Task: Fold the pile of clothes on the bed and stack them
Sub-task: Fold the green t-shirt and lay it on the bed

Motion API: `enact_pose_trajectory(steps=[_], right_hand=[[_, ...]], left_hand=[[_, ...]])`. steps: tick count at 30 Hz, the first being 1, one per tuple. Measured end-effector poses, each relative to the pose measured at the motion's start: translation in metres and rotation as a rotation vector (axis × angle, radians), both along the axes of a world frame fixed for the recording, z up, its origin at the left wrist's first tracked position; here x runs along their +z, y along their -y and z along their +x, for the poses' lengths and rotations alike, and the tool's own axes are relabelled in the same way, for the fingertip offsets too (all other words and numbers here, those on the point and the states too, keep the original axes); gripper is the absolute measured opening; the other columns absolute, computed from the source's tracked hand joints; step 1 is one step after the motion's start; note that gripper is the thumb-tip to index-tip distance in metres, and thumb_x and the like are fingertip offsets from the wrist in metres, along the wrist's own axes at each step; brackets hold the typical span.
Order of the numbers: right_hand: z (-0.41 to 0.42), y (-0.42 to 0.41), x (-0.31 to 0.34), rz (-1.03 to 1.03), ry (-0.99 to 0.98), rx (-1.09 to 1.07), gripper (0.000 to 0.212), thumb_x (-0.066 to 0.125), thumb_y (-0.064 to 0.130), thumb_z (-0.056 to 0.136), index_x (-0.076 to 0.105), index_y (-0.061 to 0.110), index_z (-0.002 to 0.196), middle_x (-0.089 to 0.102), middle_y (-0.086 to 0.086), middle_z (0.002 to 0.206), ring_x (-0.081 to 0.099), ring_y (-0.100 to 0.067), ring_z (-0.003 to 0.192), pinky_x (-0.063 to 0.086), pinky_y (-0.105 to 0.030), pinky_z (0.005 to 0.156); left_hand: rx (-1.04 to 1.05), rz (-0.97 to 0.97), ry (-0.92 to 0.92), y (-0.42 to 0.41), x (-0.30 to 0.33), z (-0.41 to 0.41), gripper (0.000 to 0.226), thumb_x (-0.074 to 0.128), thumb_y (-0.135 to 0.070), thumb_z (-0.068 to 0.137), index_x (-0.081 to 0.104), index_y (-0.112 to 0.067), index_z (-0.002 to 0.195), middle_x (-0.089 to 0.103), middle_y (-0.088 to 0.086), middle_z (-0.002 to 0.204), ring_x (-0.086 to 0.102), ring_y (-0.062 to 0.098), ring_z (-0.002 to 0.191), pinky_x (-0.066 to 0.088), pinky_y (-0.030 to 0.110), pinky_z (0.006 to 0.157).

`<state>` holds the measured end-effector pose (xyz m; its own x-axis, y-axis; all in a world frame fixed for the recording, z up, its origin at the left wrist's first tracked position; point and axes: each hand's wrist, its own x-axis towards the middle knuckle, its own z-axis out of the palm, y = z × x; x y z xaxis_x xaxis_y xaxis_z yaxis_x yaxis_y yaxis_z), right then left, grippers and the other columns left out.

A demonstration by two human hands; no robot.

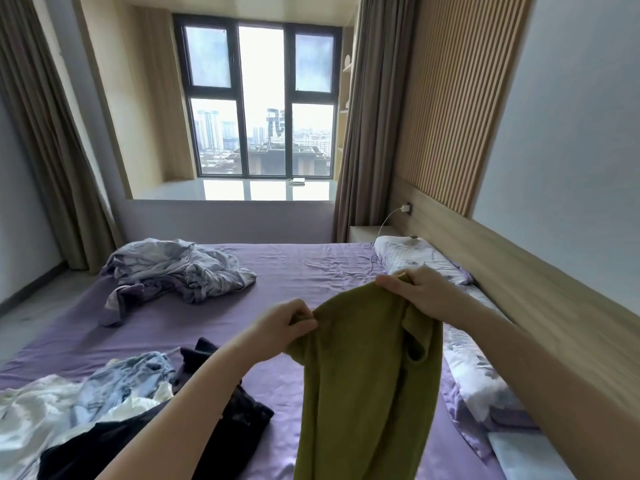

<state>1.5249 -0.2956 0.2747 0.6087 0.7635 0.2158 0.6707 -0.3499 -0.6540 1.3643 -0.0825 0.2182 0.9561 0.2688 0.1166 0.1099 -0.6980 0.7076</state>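
Above one bed [214, 327], two hands [280, 327] [420, 294] hold one green garment [360, 382].

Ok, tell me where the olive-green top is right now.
The olive-green top hangs low in the middle of the head view, pinched between the left hand and right hand, above the purple bed sheet.

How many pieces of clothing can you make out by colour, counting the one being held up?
Olive green garment, held up by left hand and right hand: 1
Black garment: 1
Light blue denim garment: 1
White garment: 1
Total: 4, though the pile may hide more.
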Motion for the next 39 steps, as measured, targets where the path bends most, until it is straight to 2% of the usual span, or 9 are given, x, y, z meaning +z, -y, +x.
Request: enact_pose_trajectory(steps=[5,7,12,15,20,26,30,35,39], right_hand=[[0.003,-0.007,0.023,0.047,-0.222,0.097,0.055,0.059,0.069,0.069,0.072,0.016,0.08,0.068,0.002,0.08,0.065,-0.014,0.079,0.053,-0.024,0.075],[-0.002,-0.017,0.023,0.033,-0.239,0.134,0.051,0.061,0.066,0.072,0.073,0.017,0.082,0.069,0.003,0.08,0.066,-0.011,0.077,0.052,-0.018,0.07],[-0.008,-0.033,0.02,-0.018,-0.135,0.144,0.025,0.064,0.049,0.084,0.075,0.026,0.086,0.071,0.013,0.079,0.064,0.004,0.075,0.045,-0.005,0.063],[0.005,-0.019,0.023,-0.084,-0.016,0.091,0.028,0.065,0.05,0.082,0.073,0.029,0.099,0.07,0.014,0.089,0.063,0.003,0.082,0.045,-0.007,0.069],[0.033,0.019,0.023,-0.287,-0.184,0.022,0.05,0.062,0.065,0.069,0.061,0.038,0.111,0.064,0.013,0.108,0.058,-0.001,0.098,0.043,-0.009,0.071],[0.055,0.043,0.014,-0.315,-0.412,0.087,0.065,0.075,0.042,0.07,0.049,0.035,0.128,0.052,0.007,0.125,0.051,-0.007,0.113,0.047,-0.009,0.08],[0.055,0.047,0.013,-0.249,-0.558,0.193,0.048,0.069,0.019,0.081,0.055,0.025,0.126,0.06,0.003,0.125,0.057,-0.012,0.114,0.048,-0.013,0.084],[0.053,0.043,0.001,-0.054,-0.302,-0.109,0.008,0.068,0.017,0.087,0.073,0.015,0.093,0.07,-0.003,0.088,0.063,-0.019,0.093,0.049,-0.02,0.077],[0.053,0.046,-0.01,-0.131,0.073,-0.404,0.03,0.065,0.041,0.086,0.07,0.012,0.08,0.067,-0.004,0.075,0.06,-0.017,0.073,0.048,-0.035,0.075]], left_hand=[[-0.163,-0.59,-0.099,0.0,-0.008,-0.013,0.07,0.073,-0.043,0.074,0.04,-0.039,0.136,0.056,-0.007,0.131,0.056,0.01,0.117,0.045,0.028,0.1],[-0.218,-0.62,-0.031,0.011,0.002,-0.007,0.081,0.073,-0.056,0.069,0.034,-0.043,0.139,0.057,-0.014,0.13,0.054,0.007,0.12,0.046,0.023,0.096],[-0.156,-0.436,0.063,0.038,0.034,0.028,0.016,0.069,-0.036,0.085,0.07,-0.021,0.092,0.071,-0.002,0.087,0.066,0.013,0.085,0.056,0.024,0.075],[-0.044,-0.367,0.05,0.02,0.038,0.037,0.017,0.066,-0.028,0.089,0.07,-0.012,0.092,0.068,0.007,0.09,0.063,0.016,0.081,0.054,0.033,0.082],[0.097,-0.386,0.109,-0.035,0.037,0.029,0.005,0.069,-0.026,0.087,0.07,-0.021,0.085,0.068,-0.001,0.084,0.062,0.013,0.08,0.049,0.02,0.066],[0.202,-0.426,0.092,-0.067,0.035,0.015,0.039,0.074,-0.05,0.077,0.069,-0.011,0.074,0.063,-0.002,0.065,0.058,0.01,0.063,0.045,0.02,0.058],[0.274,-0.42,0.219,-0.074,0.036,0.014,0.016,0.071,-0.037,0.083,0.072,-0.022,0.078,0.07,-0.007,0.072,0.062,0.007,0.071,0.048,0.015,0.056],[0.332,-0.068,0.333,-0.085,0.043,0.014,0.009,0.064,-0.03,0.09,0.068,-0.024,0.084,0.065,-0.007,0.082,0.056,0.005,0.078,0.04,0.019,0.065],[0.382,-0.006,0.429,-0.084,0.045,0.015,0.01,0.06,-0.024,0.092,0.069,-0.02,0.088,0.065,-0.005,0.082,0.056,0.013,0.078,0.04,0.025,0.067]])
